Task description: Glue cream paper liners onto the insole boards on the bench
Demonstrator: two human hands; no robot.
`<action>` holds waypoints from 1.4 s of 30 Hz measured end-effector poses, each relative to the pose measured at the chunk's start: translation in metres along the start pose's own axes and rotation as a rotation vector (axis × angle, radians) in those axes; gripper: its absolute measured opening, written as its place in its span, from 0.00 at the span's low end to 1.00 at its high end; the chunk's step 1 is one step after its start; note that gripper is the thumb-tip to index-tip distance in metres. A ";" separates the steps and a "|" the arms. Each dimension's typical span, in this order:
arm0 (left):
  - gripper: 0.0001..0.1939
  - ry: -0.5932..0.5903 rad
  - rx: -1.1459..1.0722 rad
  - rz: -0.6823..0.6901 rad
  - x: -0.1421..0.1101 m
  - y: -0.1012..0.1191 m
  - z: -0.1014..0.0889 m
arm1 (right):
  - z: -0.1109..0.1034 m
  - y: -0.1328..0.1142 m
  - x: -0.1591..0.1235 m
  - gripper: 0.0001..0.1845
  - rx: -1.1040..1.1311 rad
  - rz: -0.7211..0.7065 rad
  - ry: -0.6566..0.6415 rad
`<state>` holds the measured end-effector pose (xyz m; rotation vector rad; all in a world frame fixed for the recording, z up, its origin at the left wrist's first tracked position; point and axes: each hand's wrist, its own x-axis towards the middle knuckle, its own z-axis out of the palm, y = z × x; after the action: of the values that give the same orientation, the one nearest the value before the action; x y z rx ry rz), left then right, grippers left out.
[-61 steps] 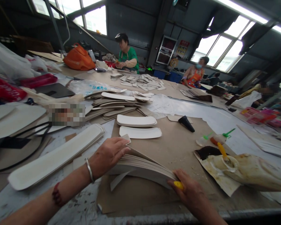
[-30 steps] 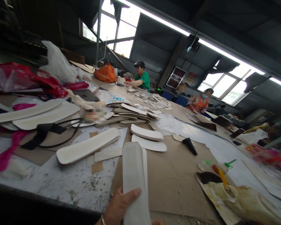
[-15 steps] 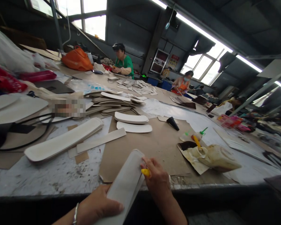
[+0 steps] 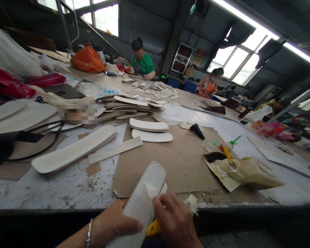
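Note:
My left hand (image 4: 119,224), with a bracelet on the wrist, is closed around long white strips with rounded ends (image 4: 142,196), its thumb lying across the top one. At least two layers show, held tilted at the table's front edge. My right hand (image 4: 174,218) is closed on a yellow-handled brush (image 4: 153,228); the handle end sticks out on the left, and pale, ragged bristles (image 4: 192,204) show on the right. The fingertips of that hand touch the right edge of the strips. Part of the brush is hidden inside the fist.
Stacks of white strips (image 4: 74,150) and shorter pieces (image 4: 148,125) lie on the table. A black cone-shaped nozzle (image 4: 197,131) is beyond a brown sheet (image 4: 167,172). On the right lies a stained plastic jug (image 4: 258,172), near small green-tipped bottles (image 4: 231,144). Two people work further back.
My right hand has moved down along the strips and turned, so the brush's yellow end now points down-left and its bristles show. The view has shifted slightly.

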<state>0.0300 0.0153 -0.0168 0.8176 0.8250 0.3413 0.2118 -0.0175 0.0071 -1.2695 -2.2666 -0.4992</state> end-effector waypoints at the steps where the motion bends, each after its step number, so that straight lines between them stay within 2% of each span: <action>1: 0.30 -0.019 -0.029 -0.010 -0.001 0.002 0.001 | -0.002 -0.004 0.000 0.15 -0.007 -0.059 0.003; 3: 0.31 -0.054 -0.073 -0.022 -0.003 0.006 0.002 | -0.003 -0.009 -0.001 0.16 -0.011 -0.115 0.001; 8: 0.31 -0.086 -0.131 -0.037 -0.009 0.011 0.007 | -0.004 -0.008 -0.001 0.16 0.041 -0.115 -0.059; 13: 0.35 0.008 -0.107 -0.018 -0.007 0.007 0.006 | -0.010 -0.008 -0.002 0.14 0.029 -0.163 -0.046; 16: 0.33 0.078 -0.046 -0.011 -0.004 0.003 0.004 | -0.010 -0.012 -0.001 0.17 0.009 -0.195 -0.041; 20: 0.31 0.091 -0.025 -0.001 -0.004 -0.001 0.000 | -0.014 -0.009 0.001 0.16 0.052 -0.201 -0.036; 23: 0.30 0.088 0.013 0.005 -0.005 -0.001 -0.004 | -0.034 0.005 0.007 0.17 0.219 -0.040 0.012; 27: 0.32 0.091 0.100 -0.040 -0.007 -0.002 -0.005 | -0.066 0.020 0.021 0.24 0.459 0.371 0.150; 30: 0.33 0.040 0.150 -0.047 -0.009 0.000 0.000 | -0.067 0.019 0.029 0.28 0.629 0.529 0.314; 32: 0.32 -0.025 0.146 -0.036 -0.011 0.001 0.005 | -0.055 0.017 0.031 0.28 0.746 0.573 0.356; 34: 0.32 -0.062 0.128 -0.033 -0.012 0.001 0.008 | -0.040 0.016 0.029 0.25 0.831 0.606 0.342; 36: 0.31 -0.076 0.120 -0.040 -0.013 0.000 0.008 | -0.030 0.019 0.027 0.23 0.838 0.616 0.351; 40: 0.31 -0.058 0.112 -0.063 -0.013 -0.002 0.006 | -0.031 0.024 0.028 0.20 0.721 0.521 0.457; 42: 0.31 -0.026 0.134 -0.071 -0.012 -0.002 0.005 | -0.035 0.020 0.030 0.20 0.743 0.507 0.489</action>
<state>0.0257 0.0051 -0.0099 0.9132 0.8572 0.2137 0.2242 -0.0054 0.0544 -1.0975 -1.4240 0.1991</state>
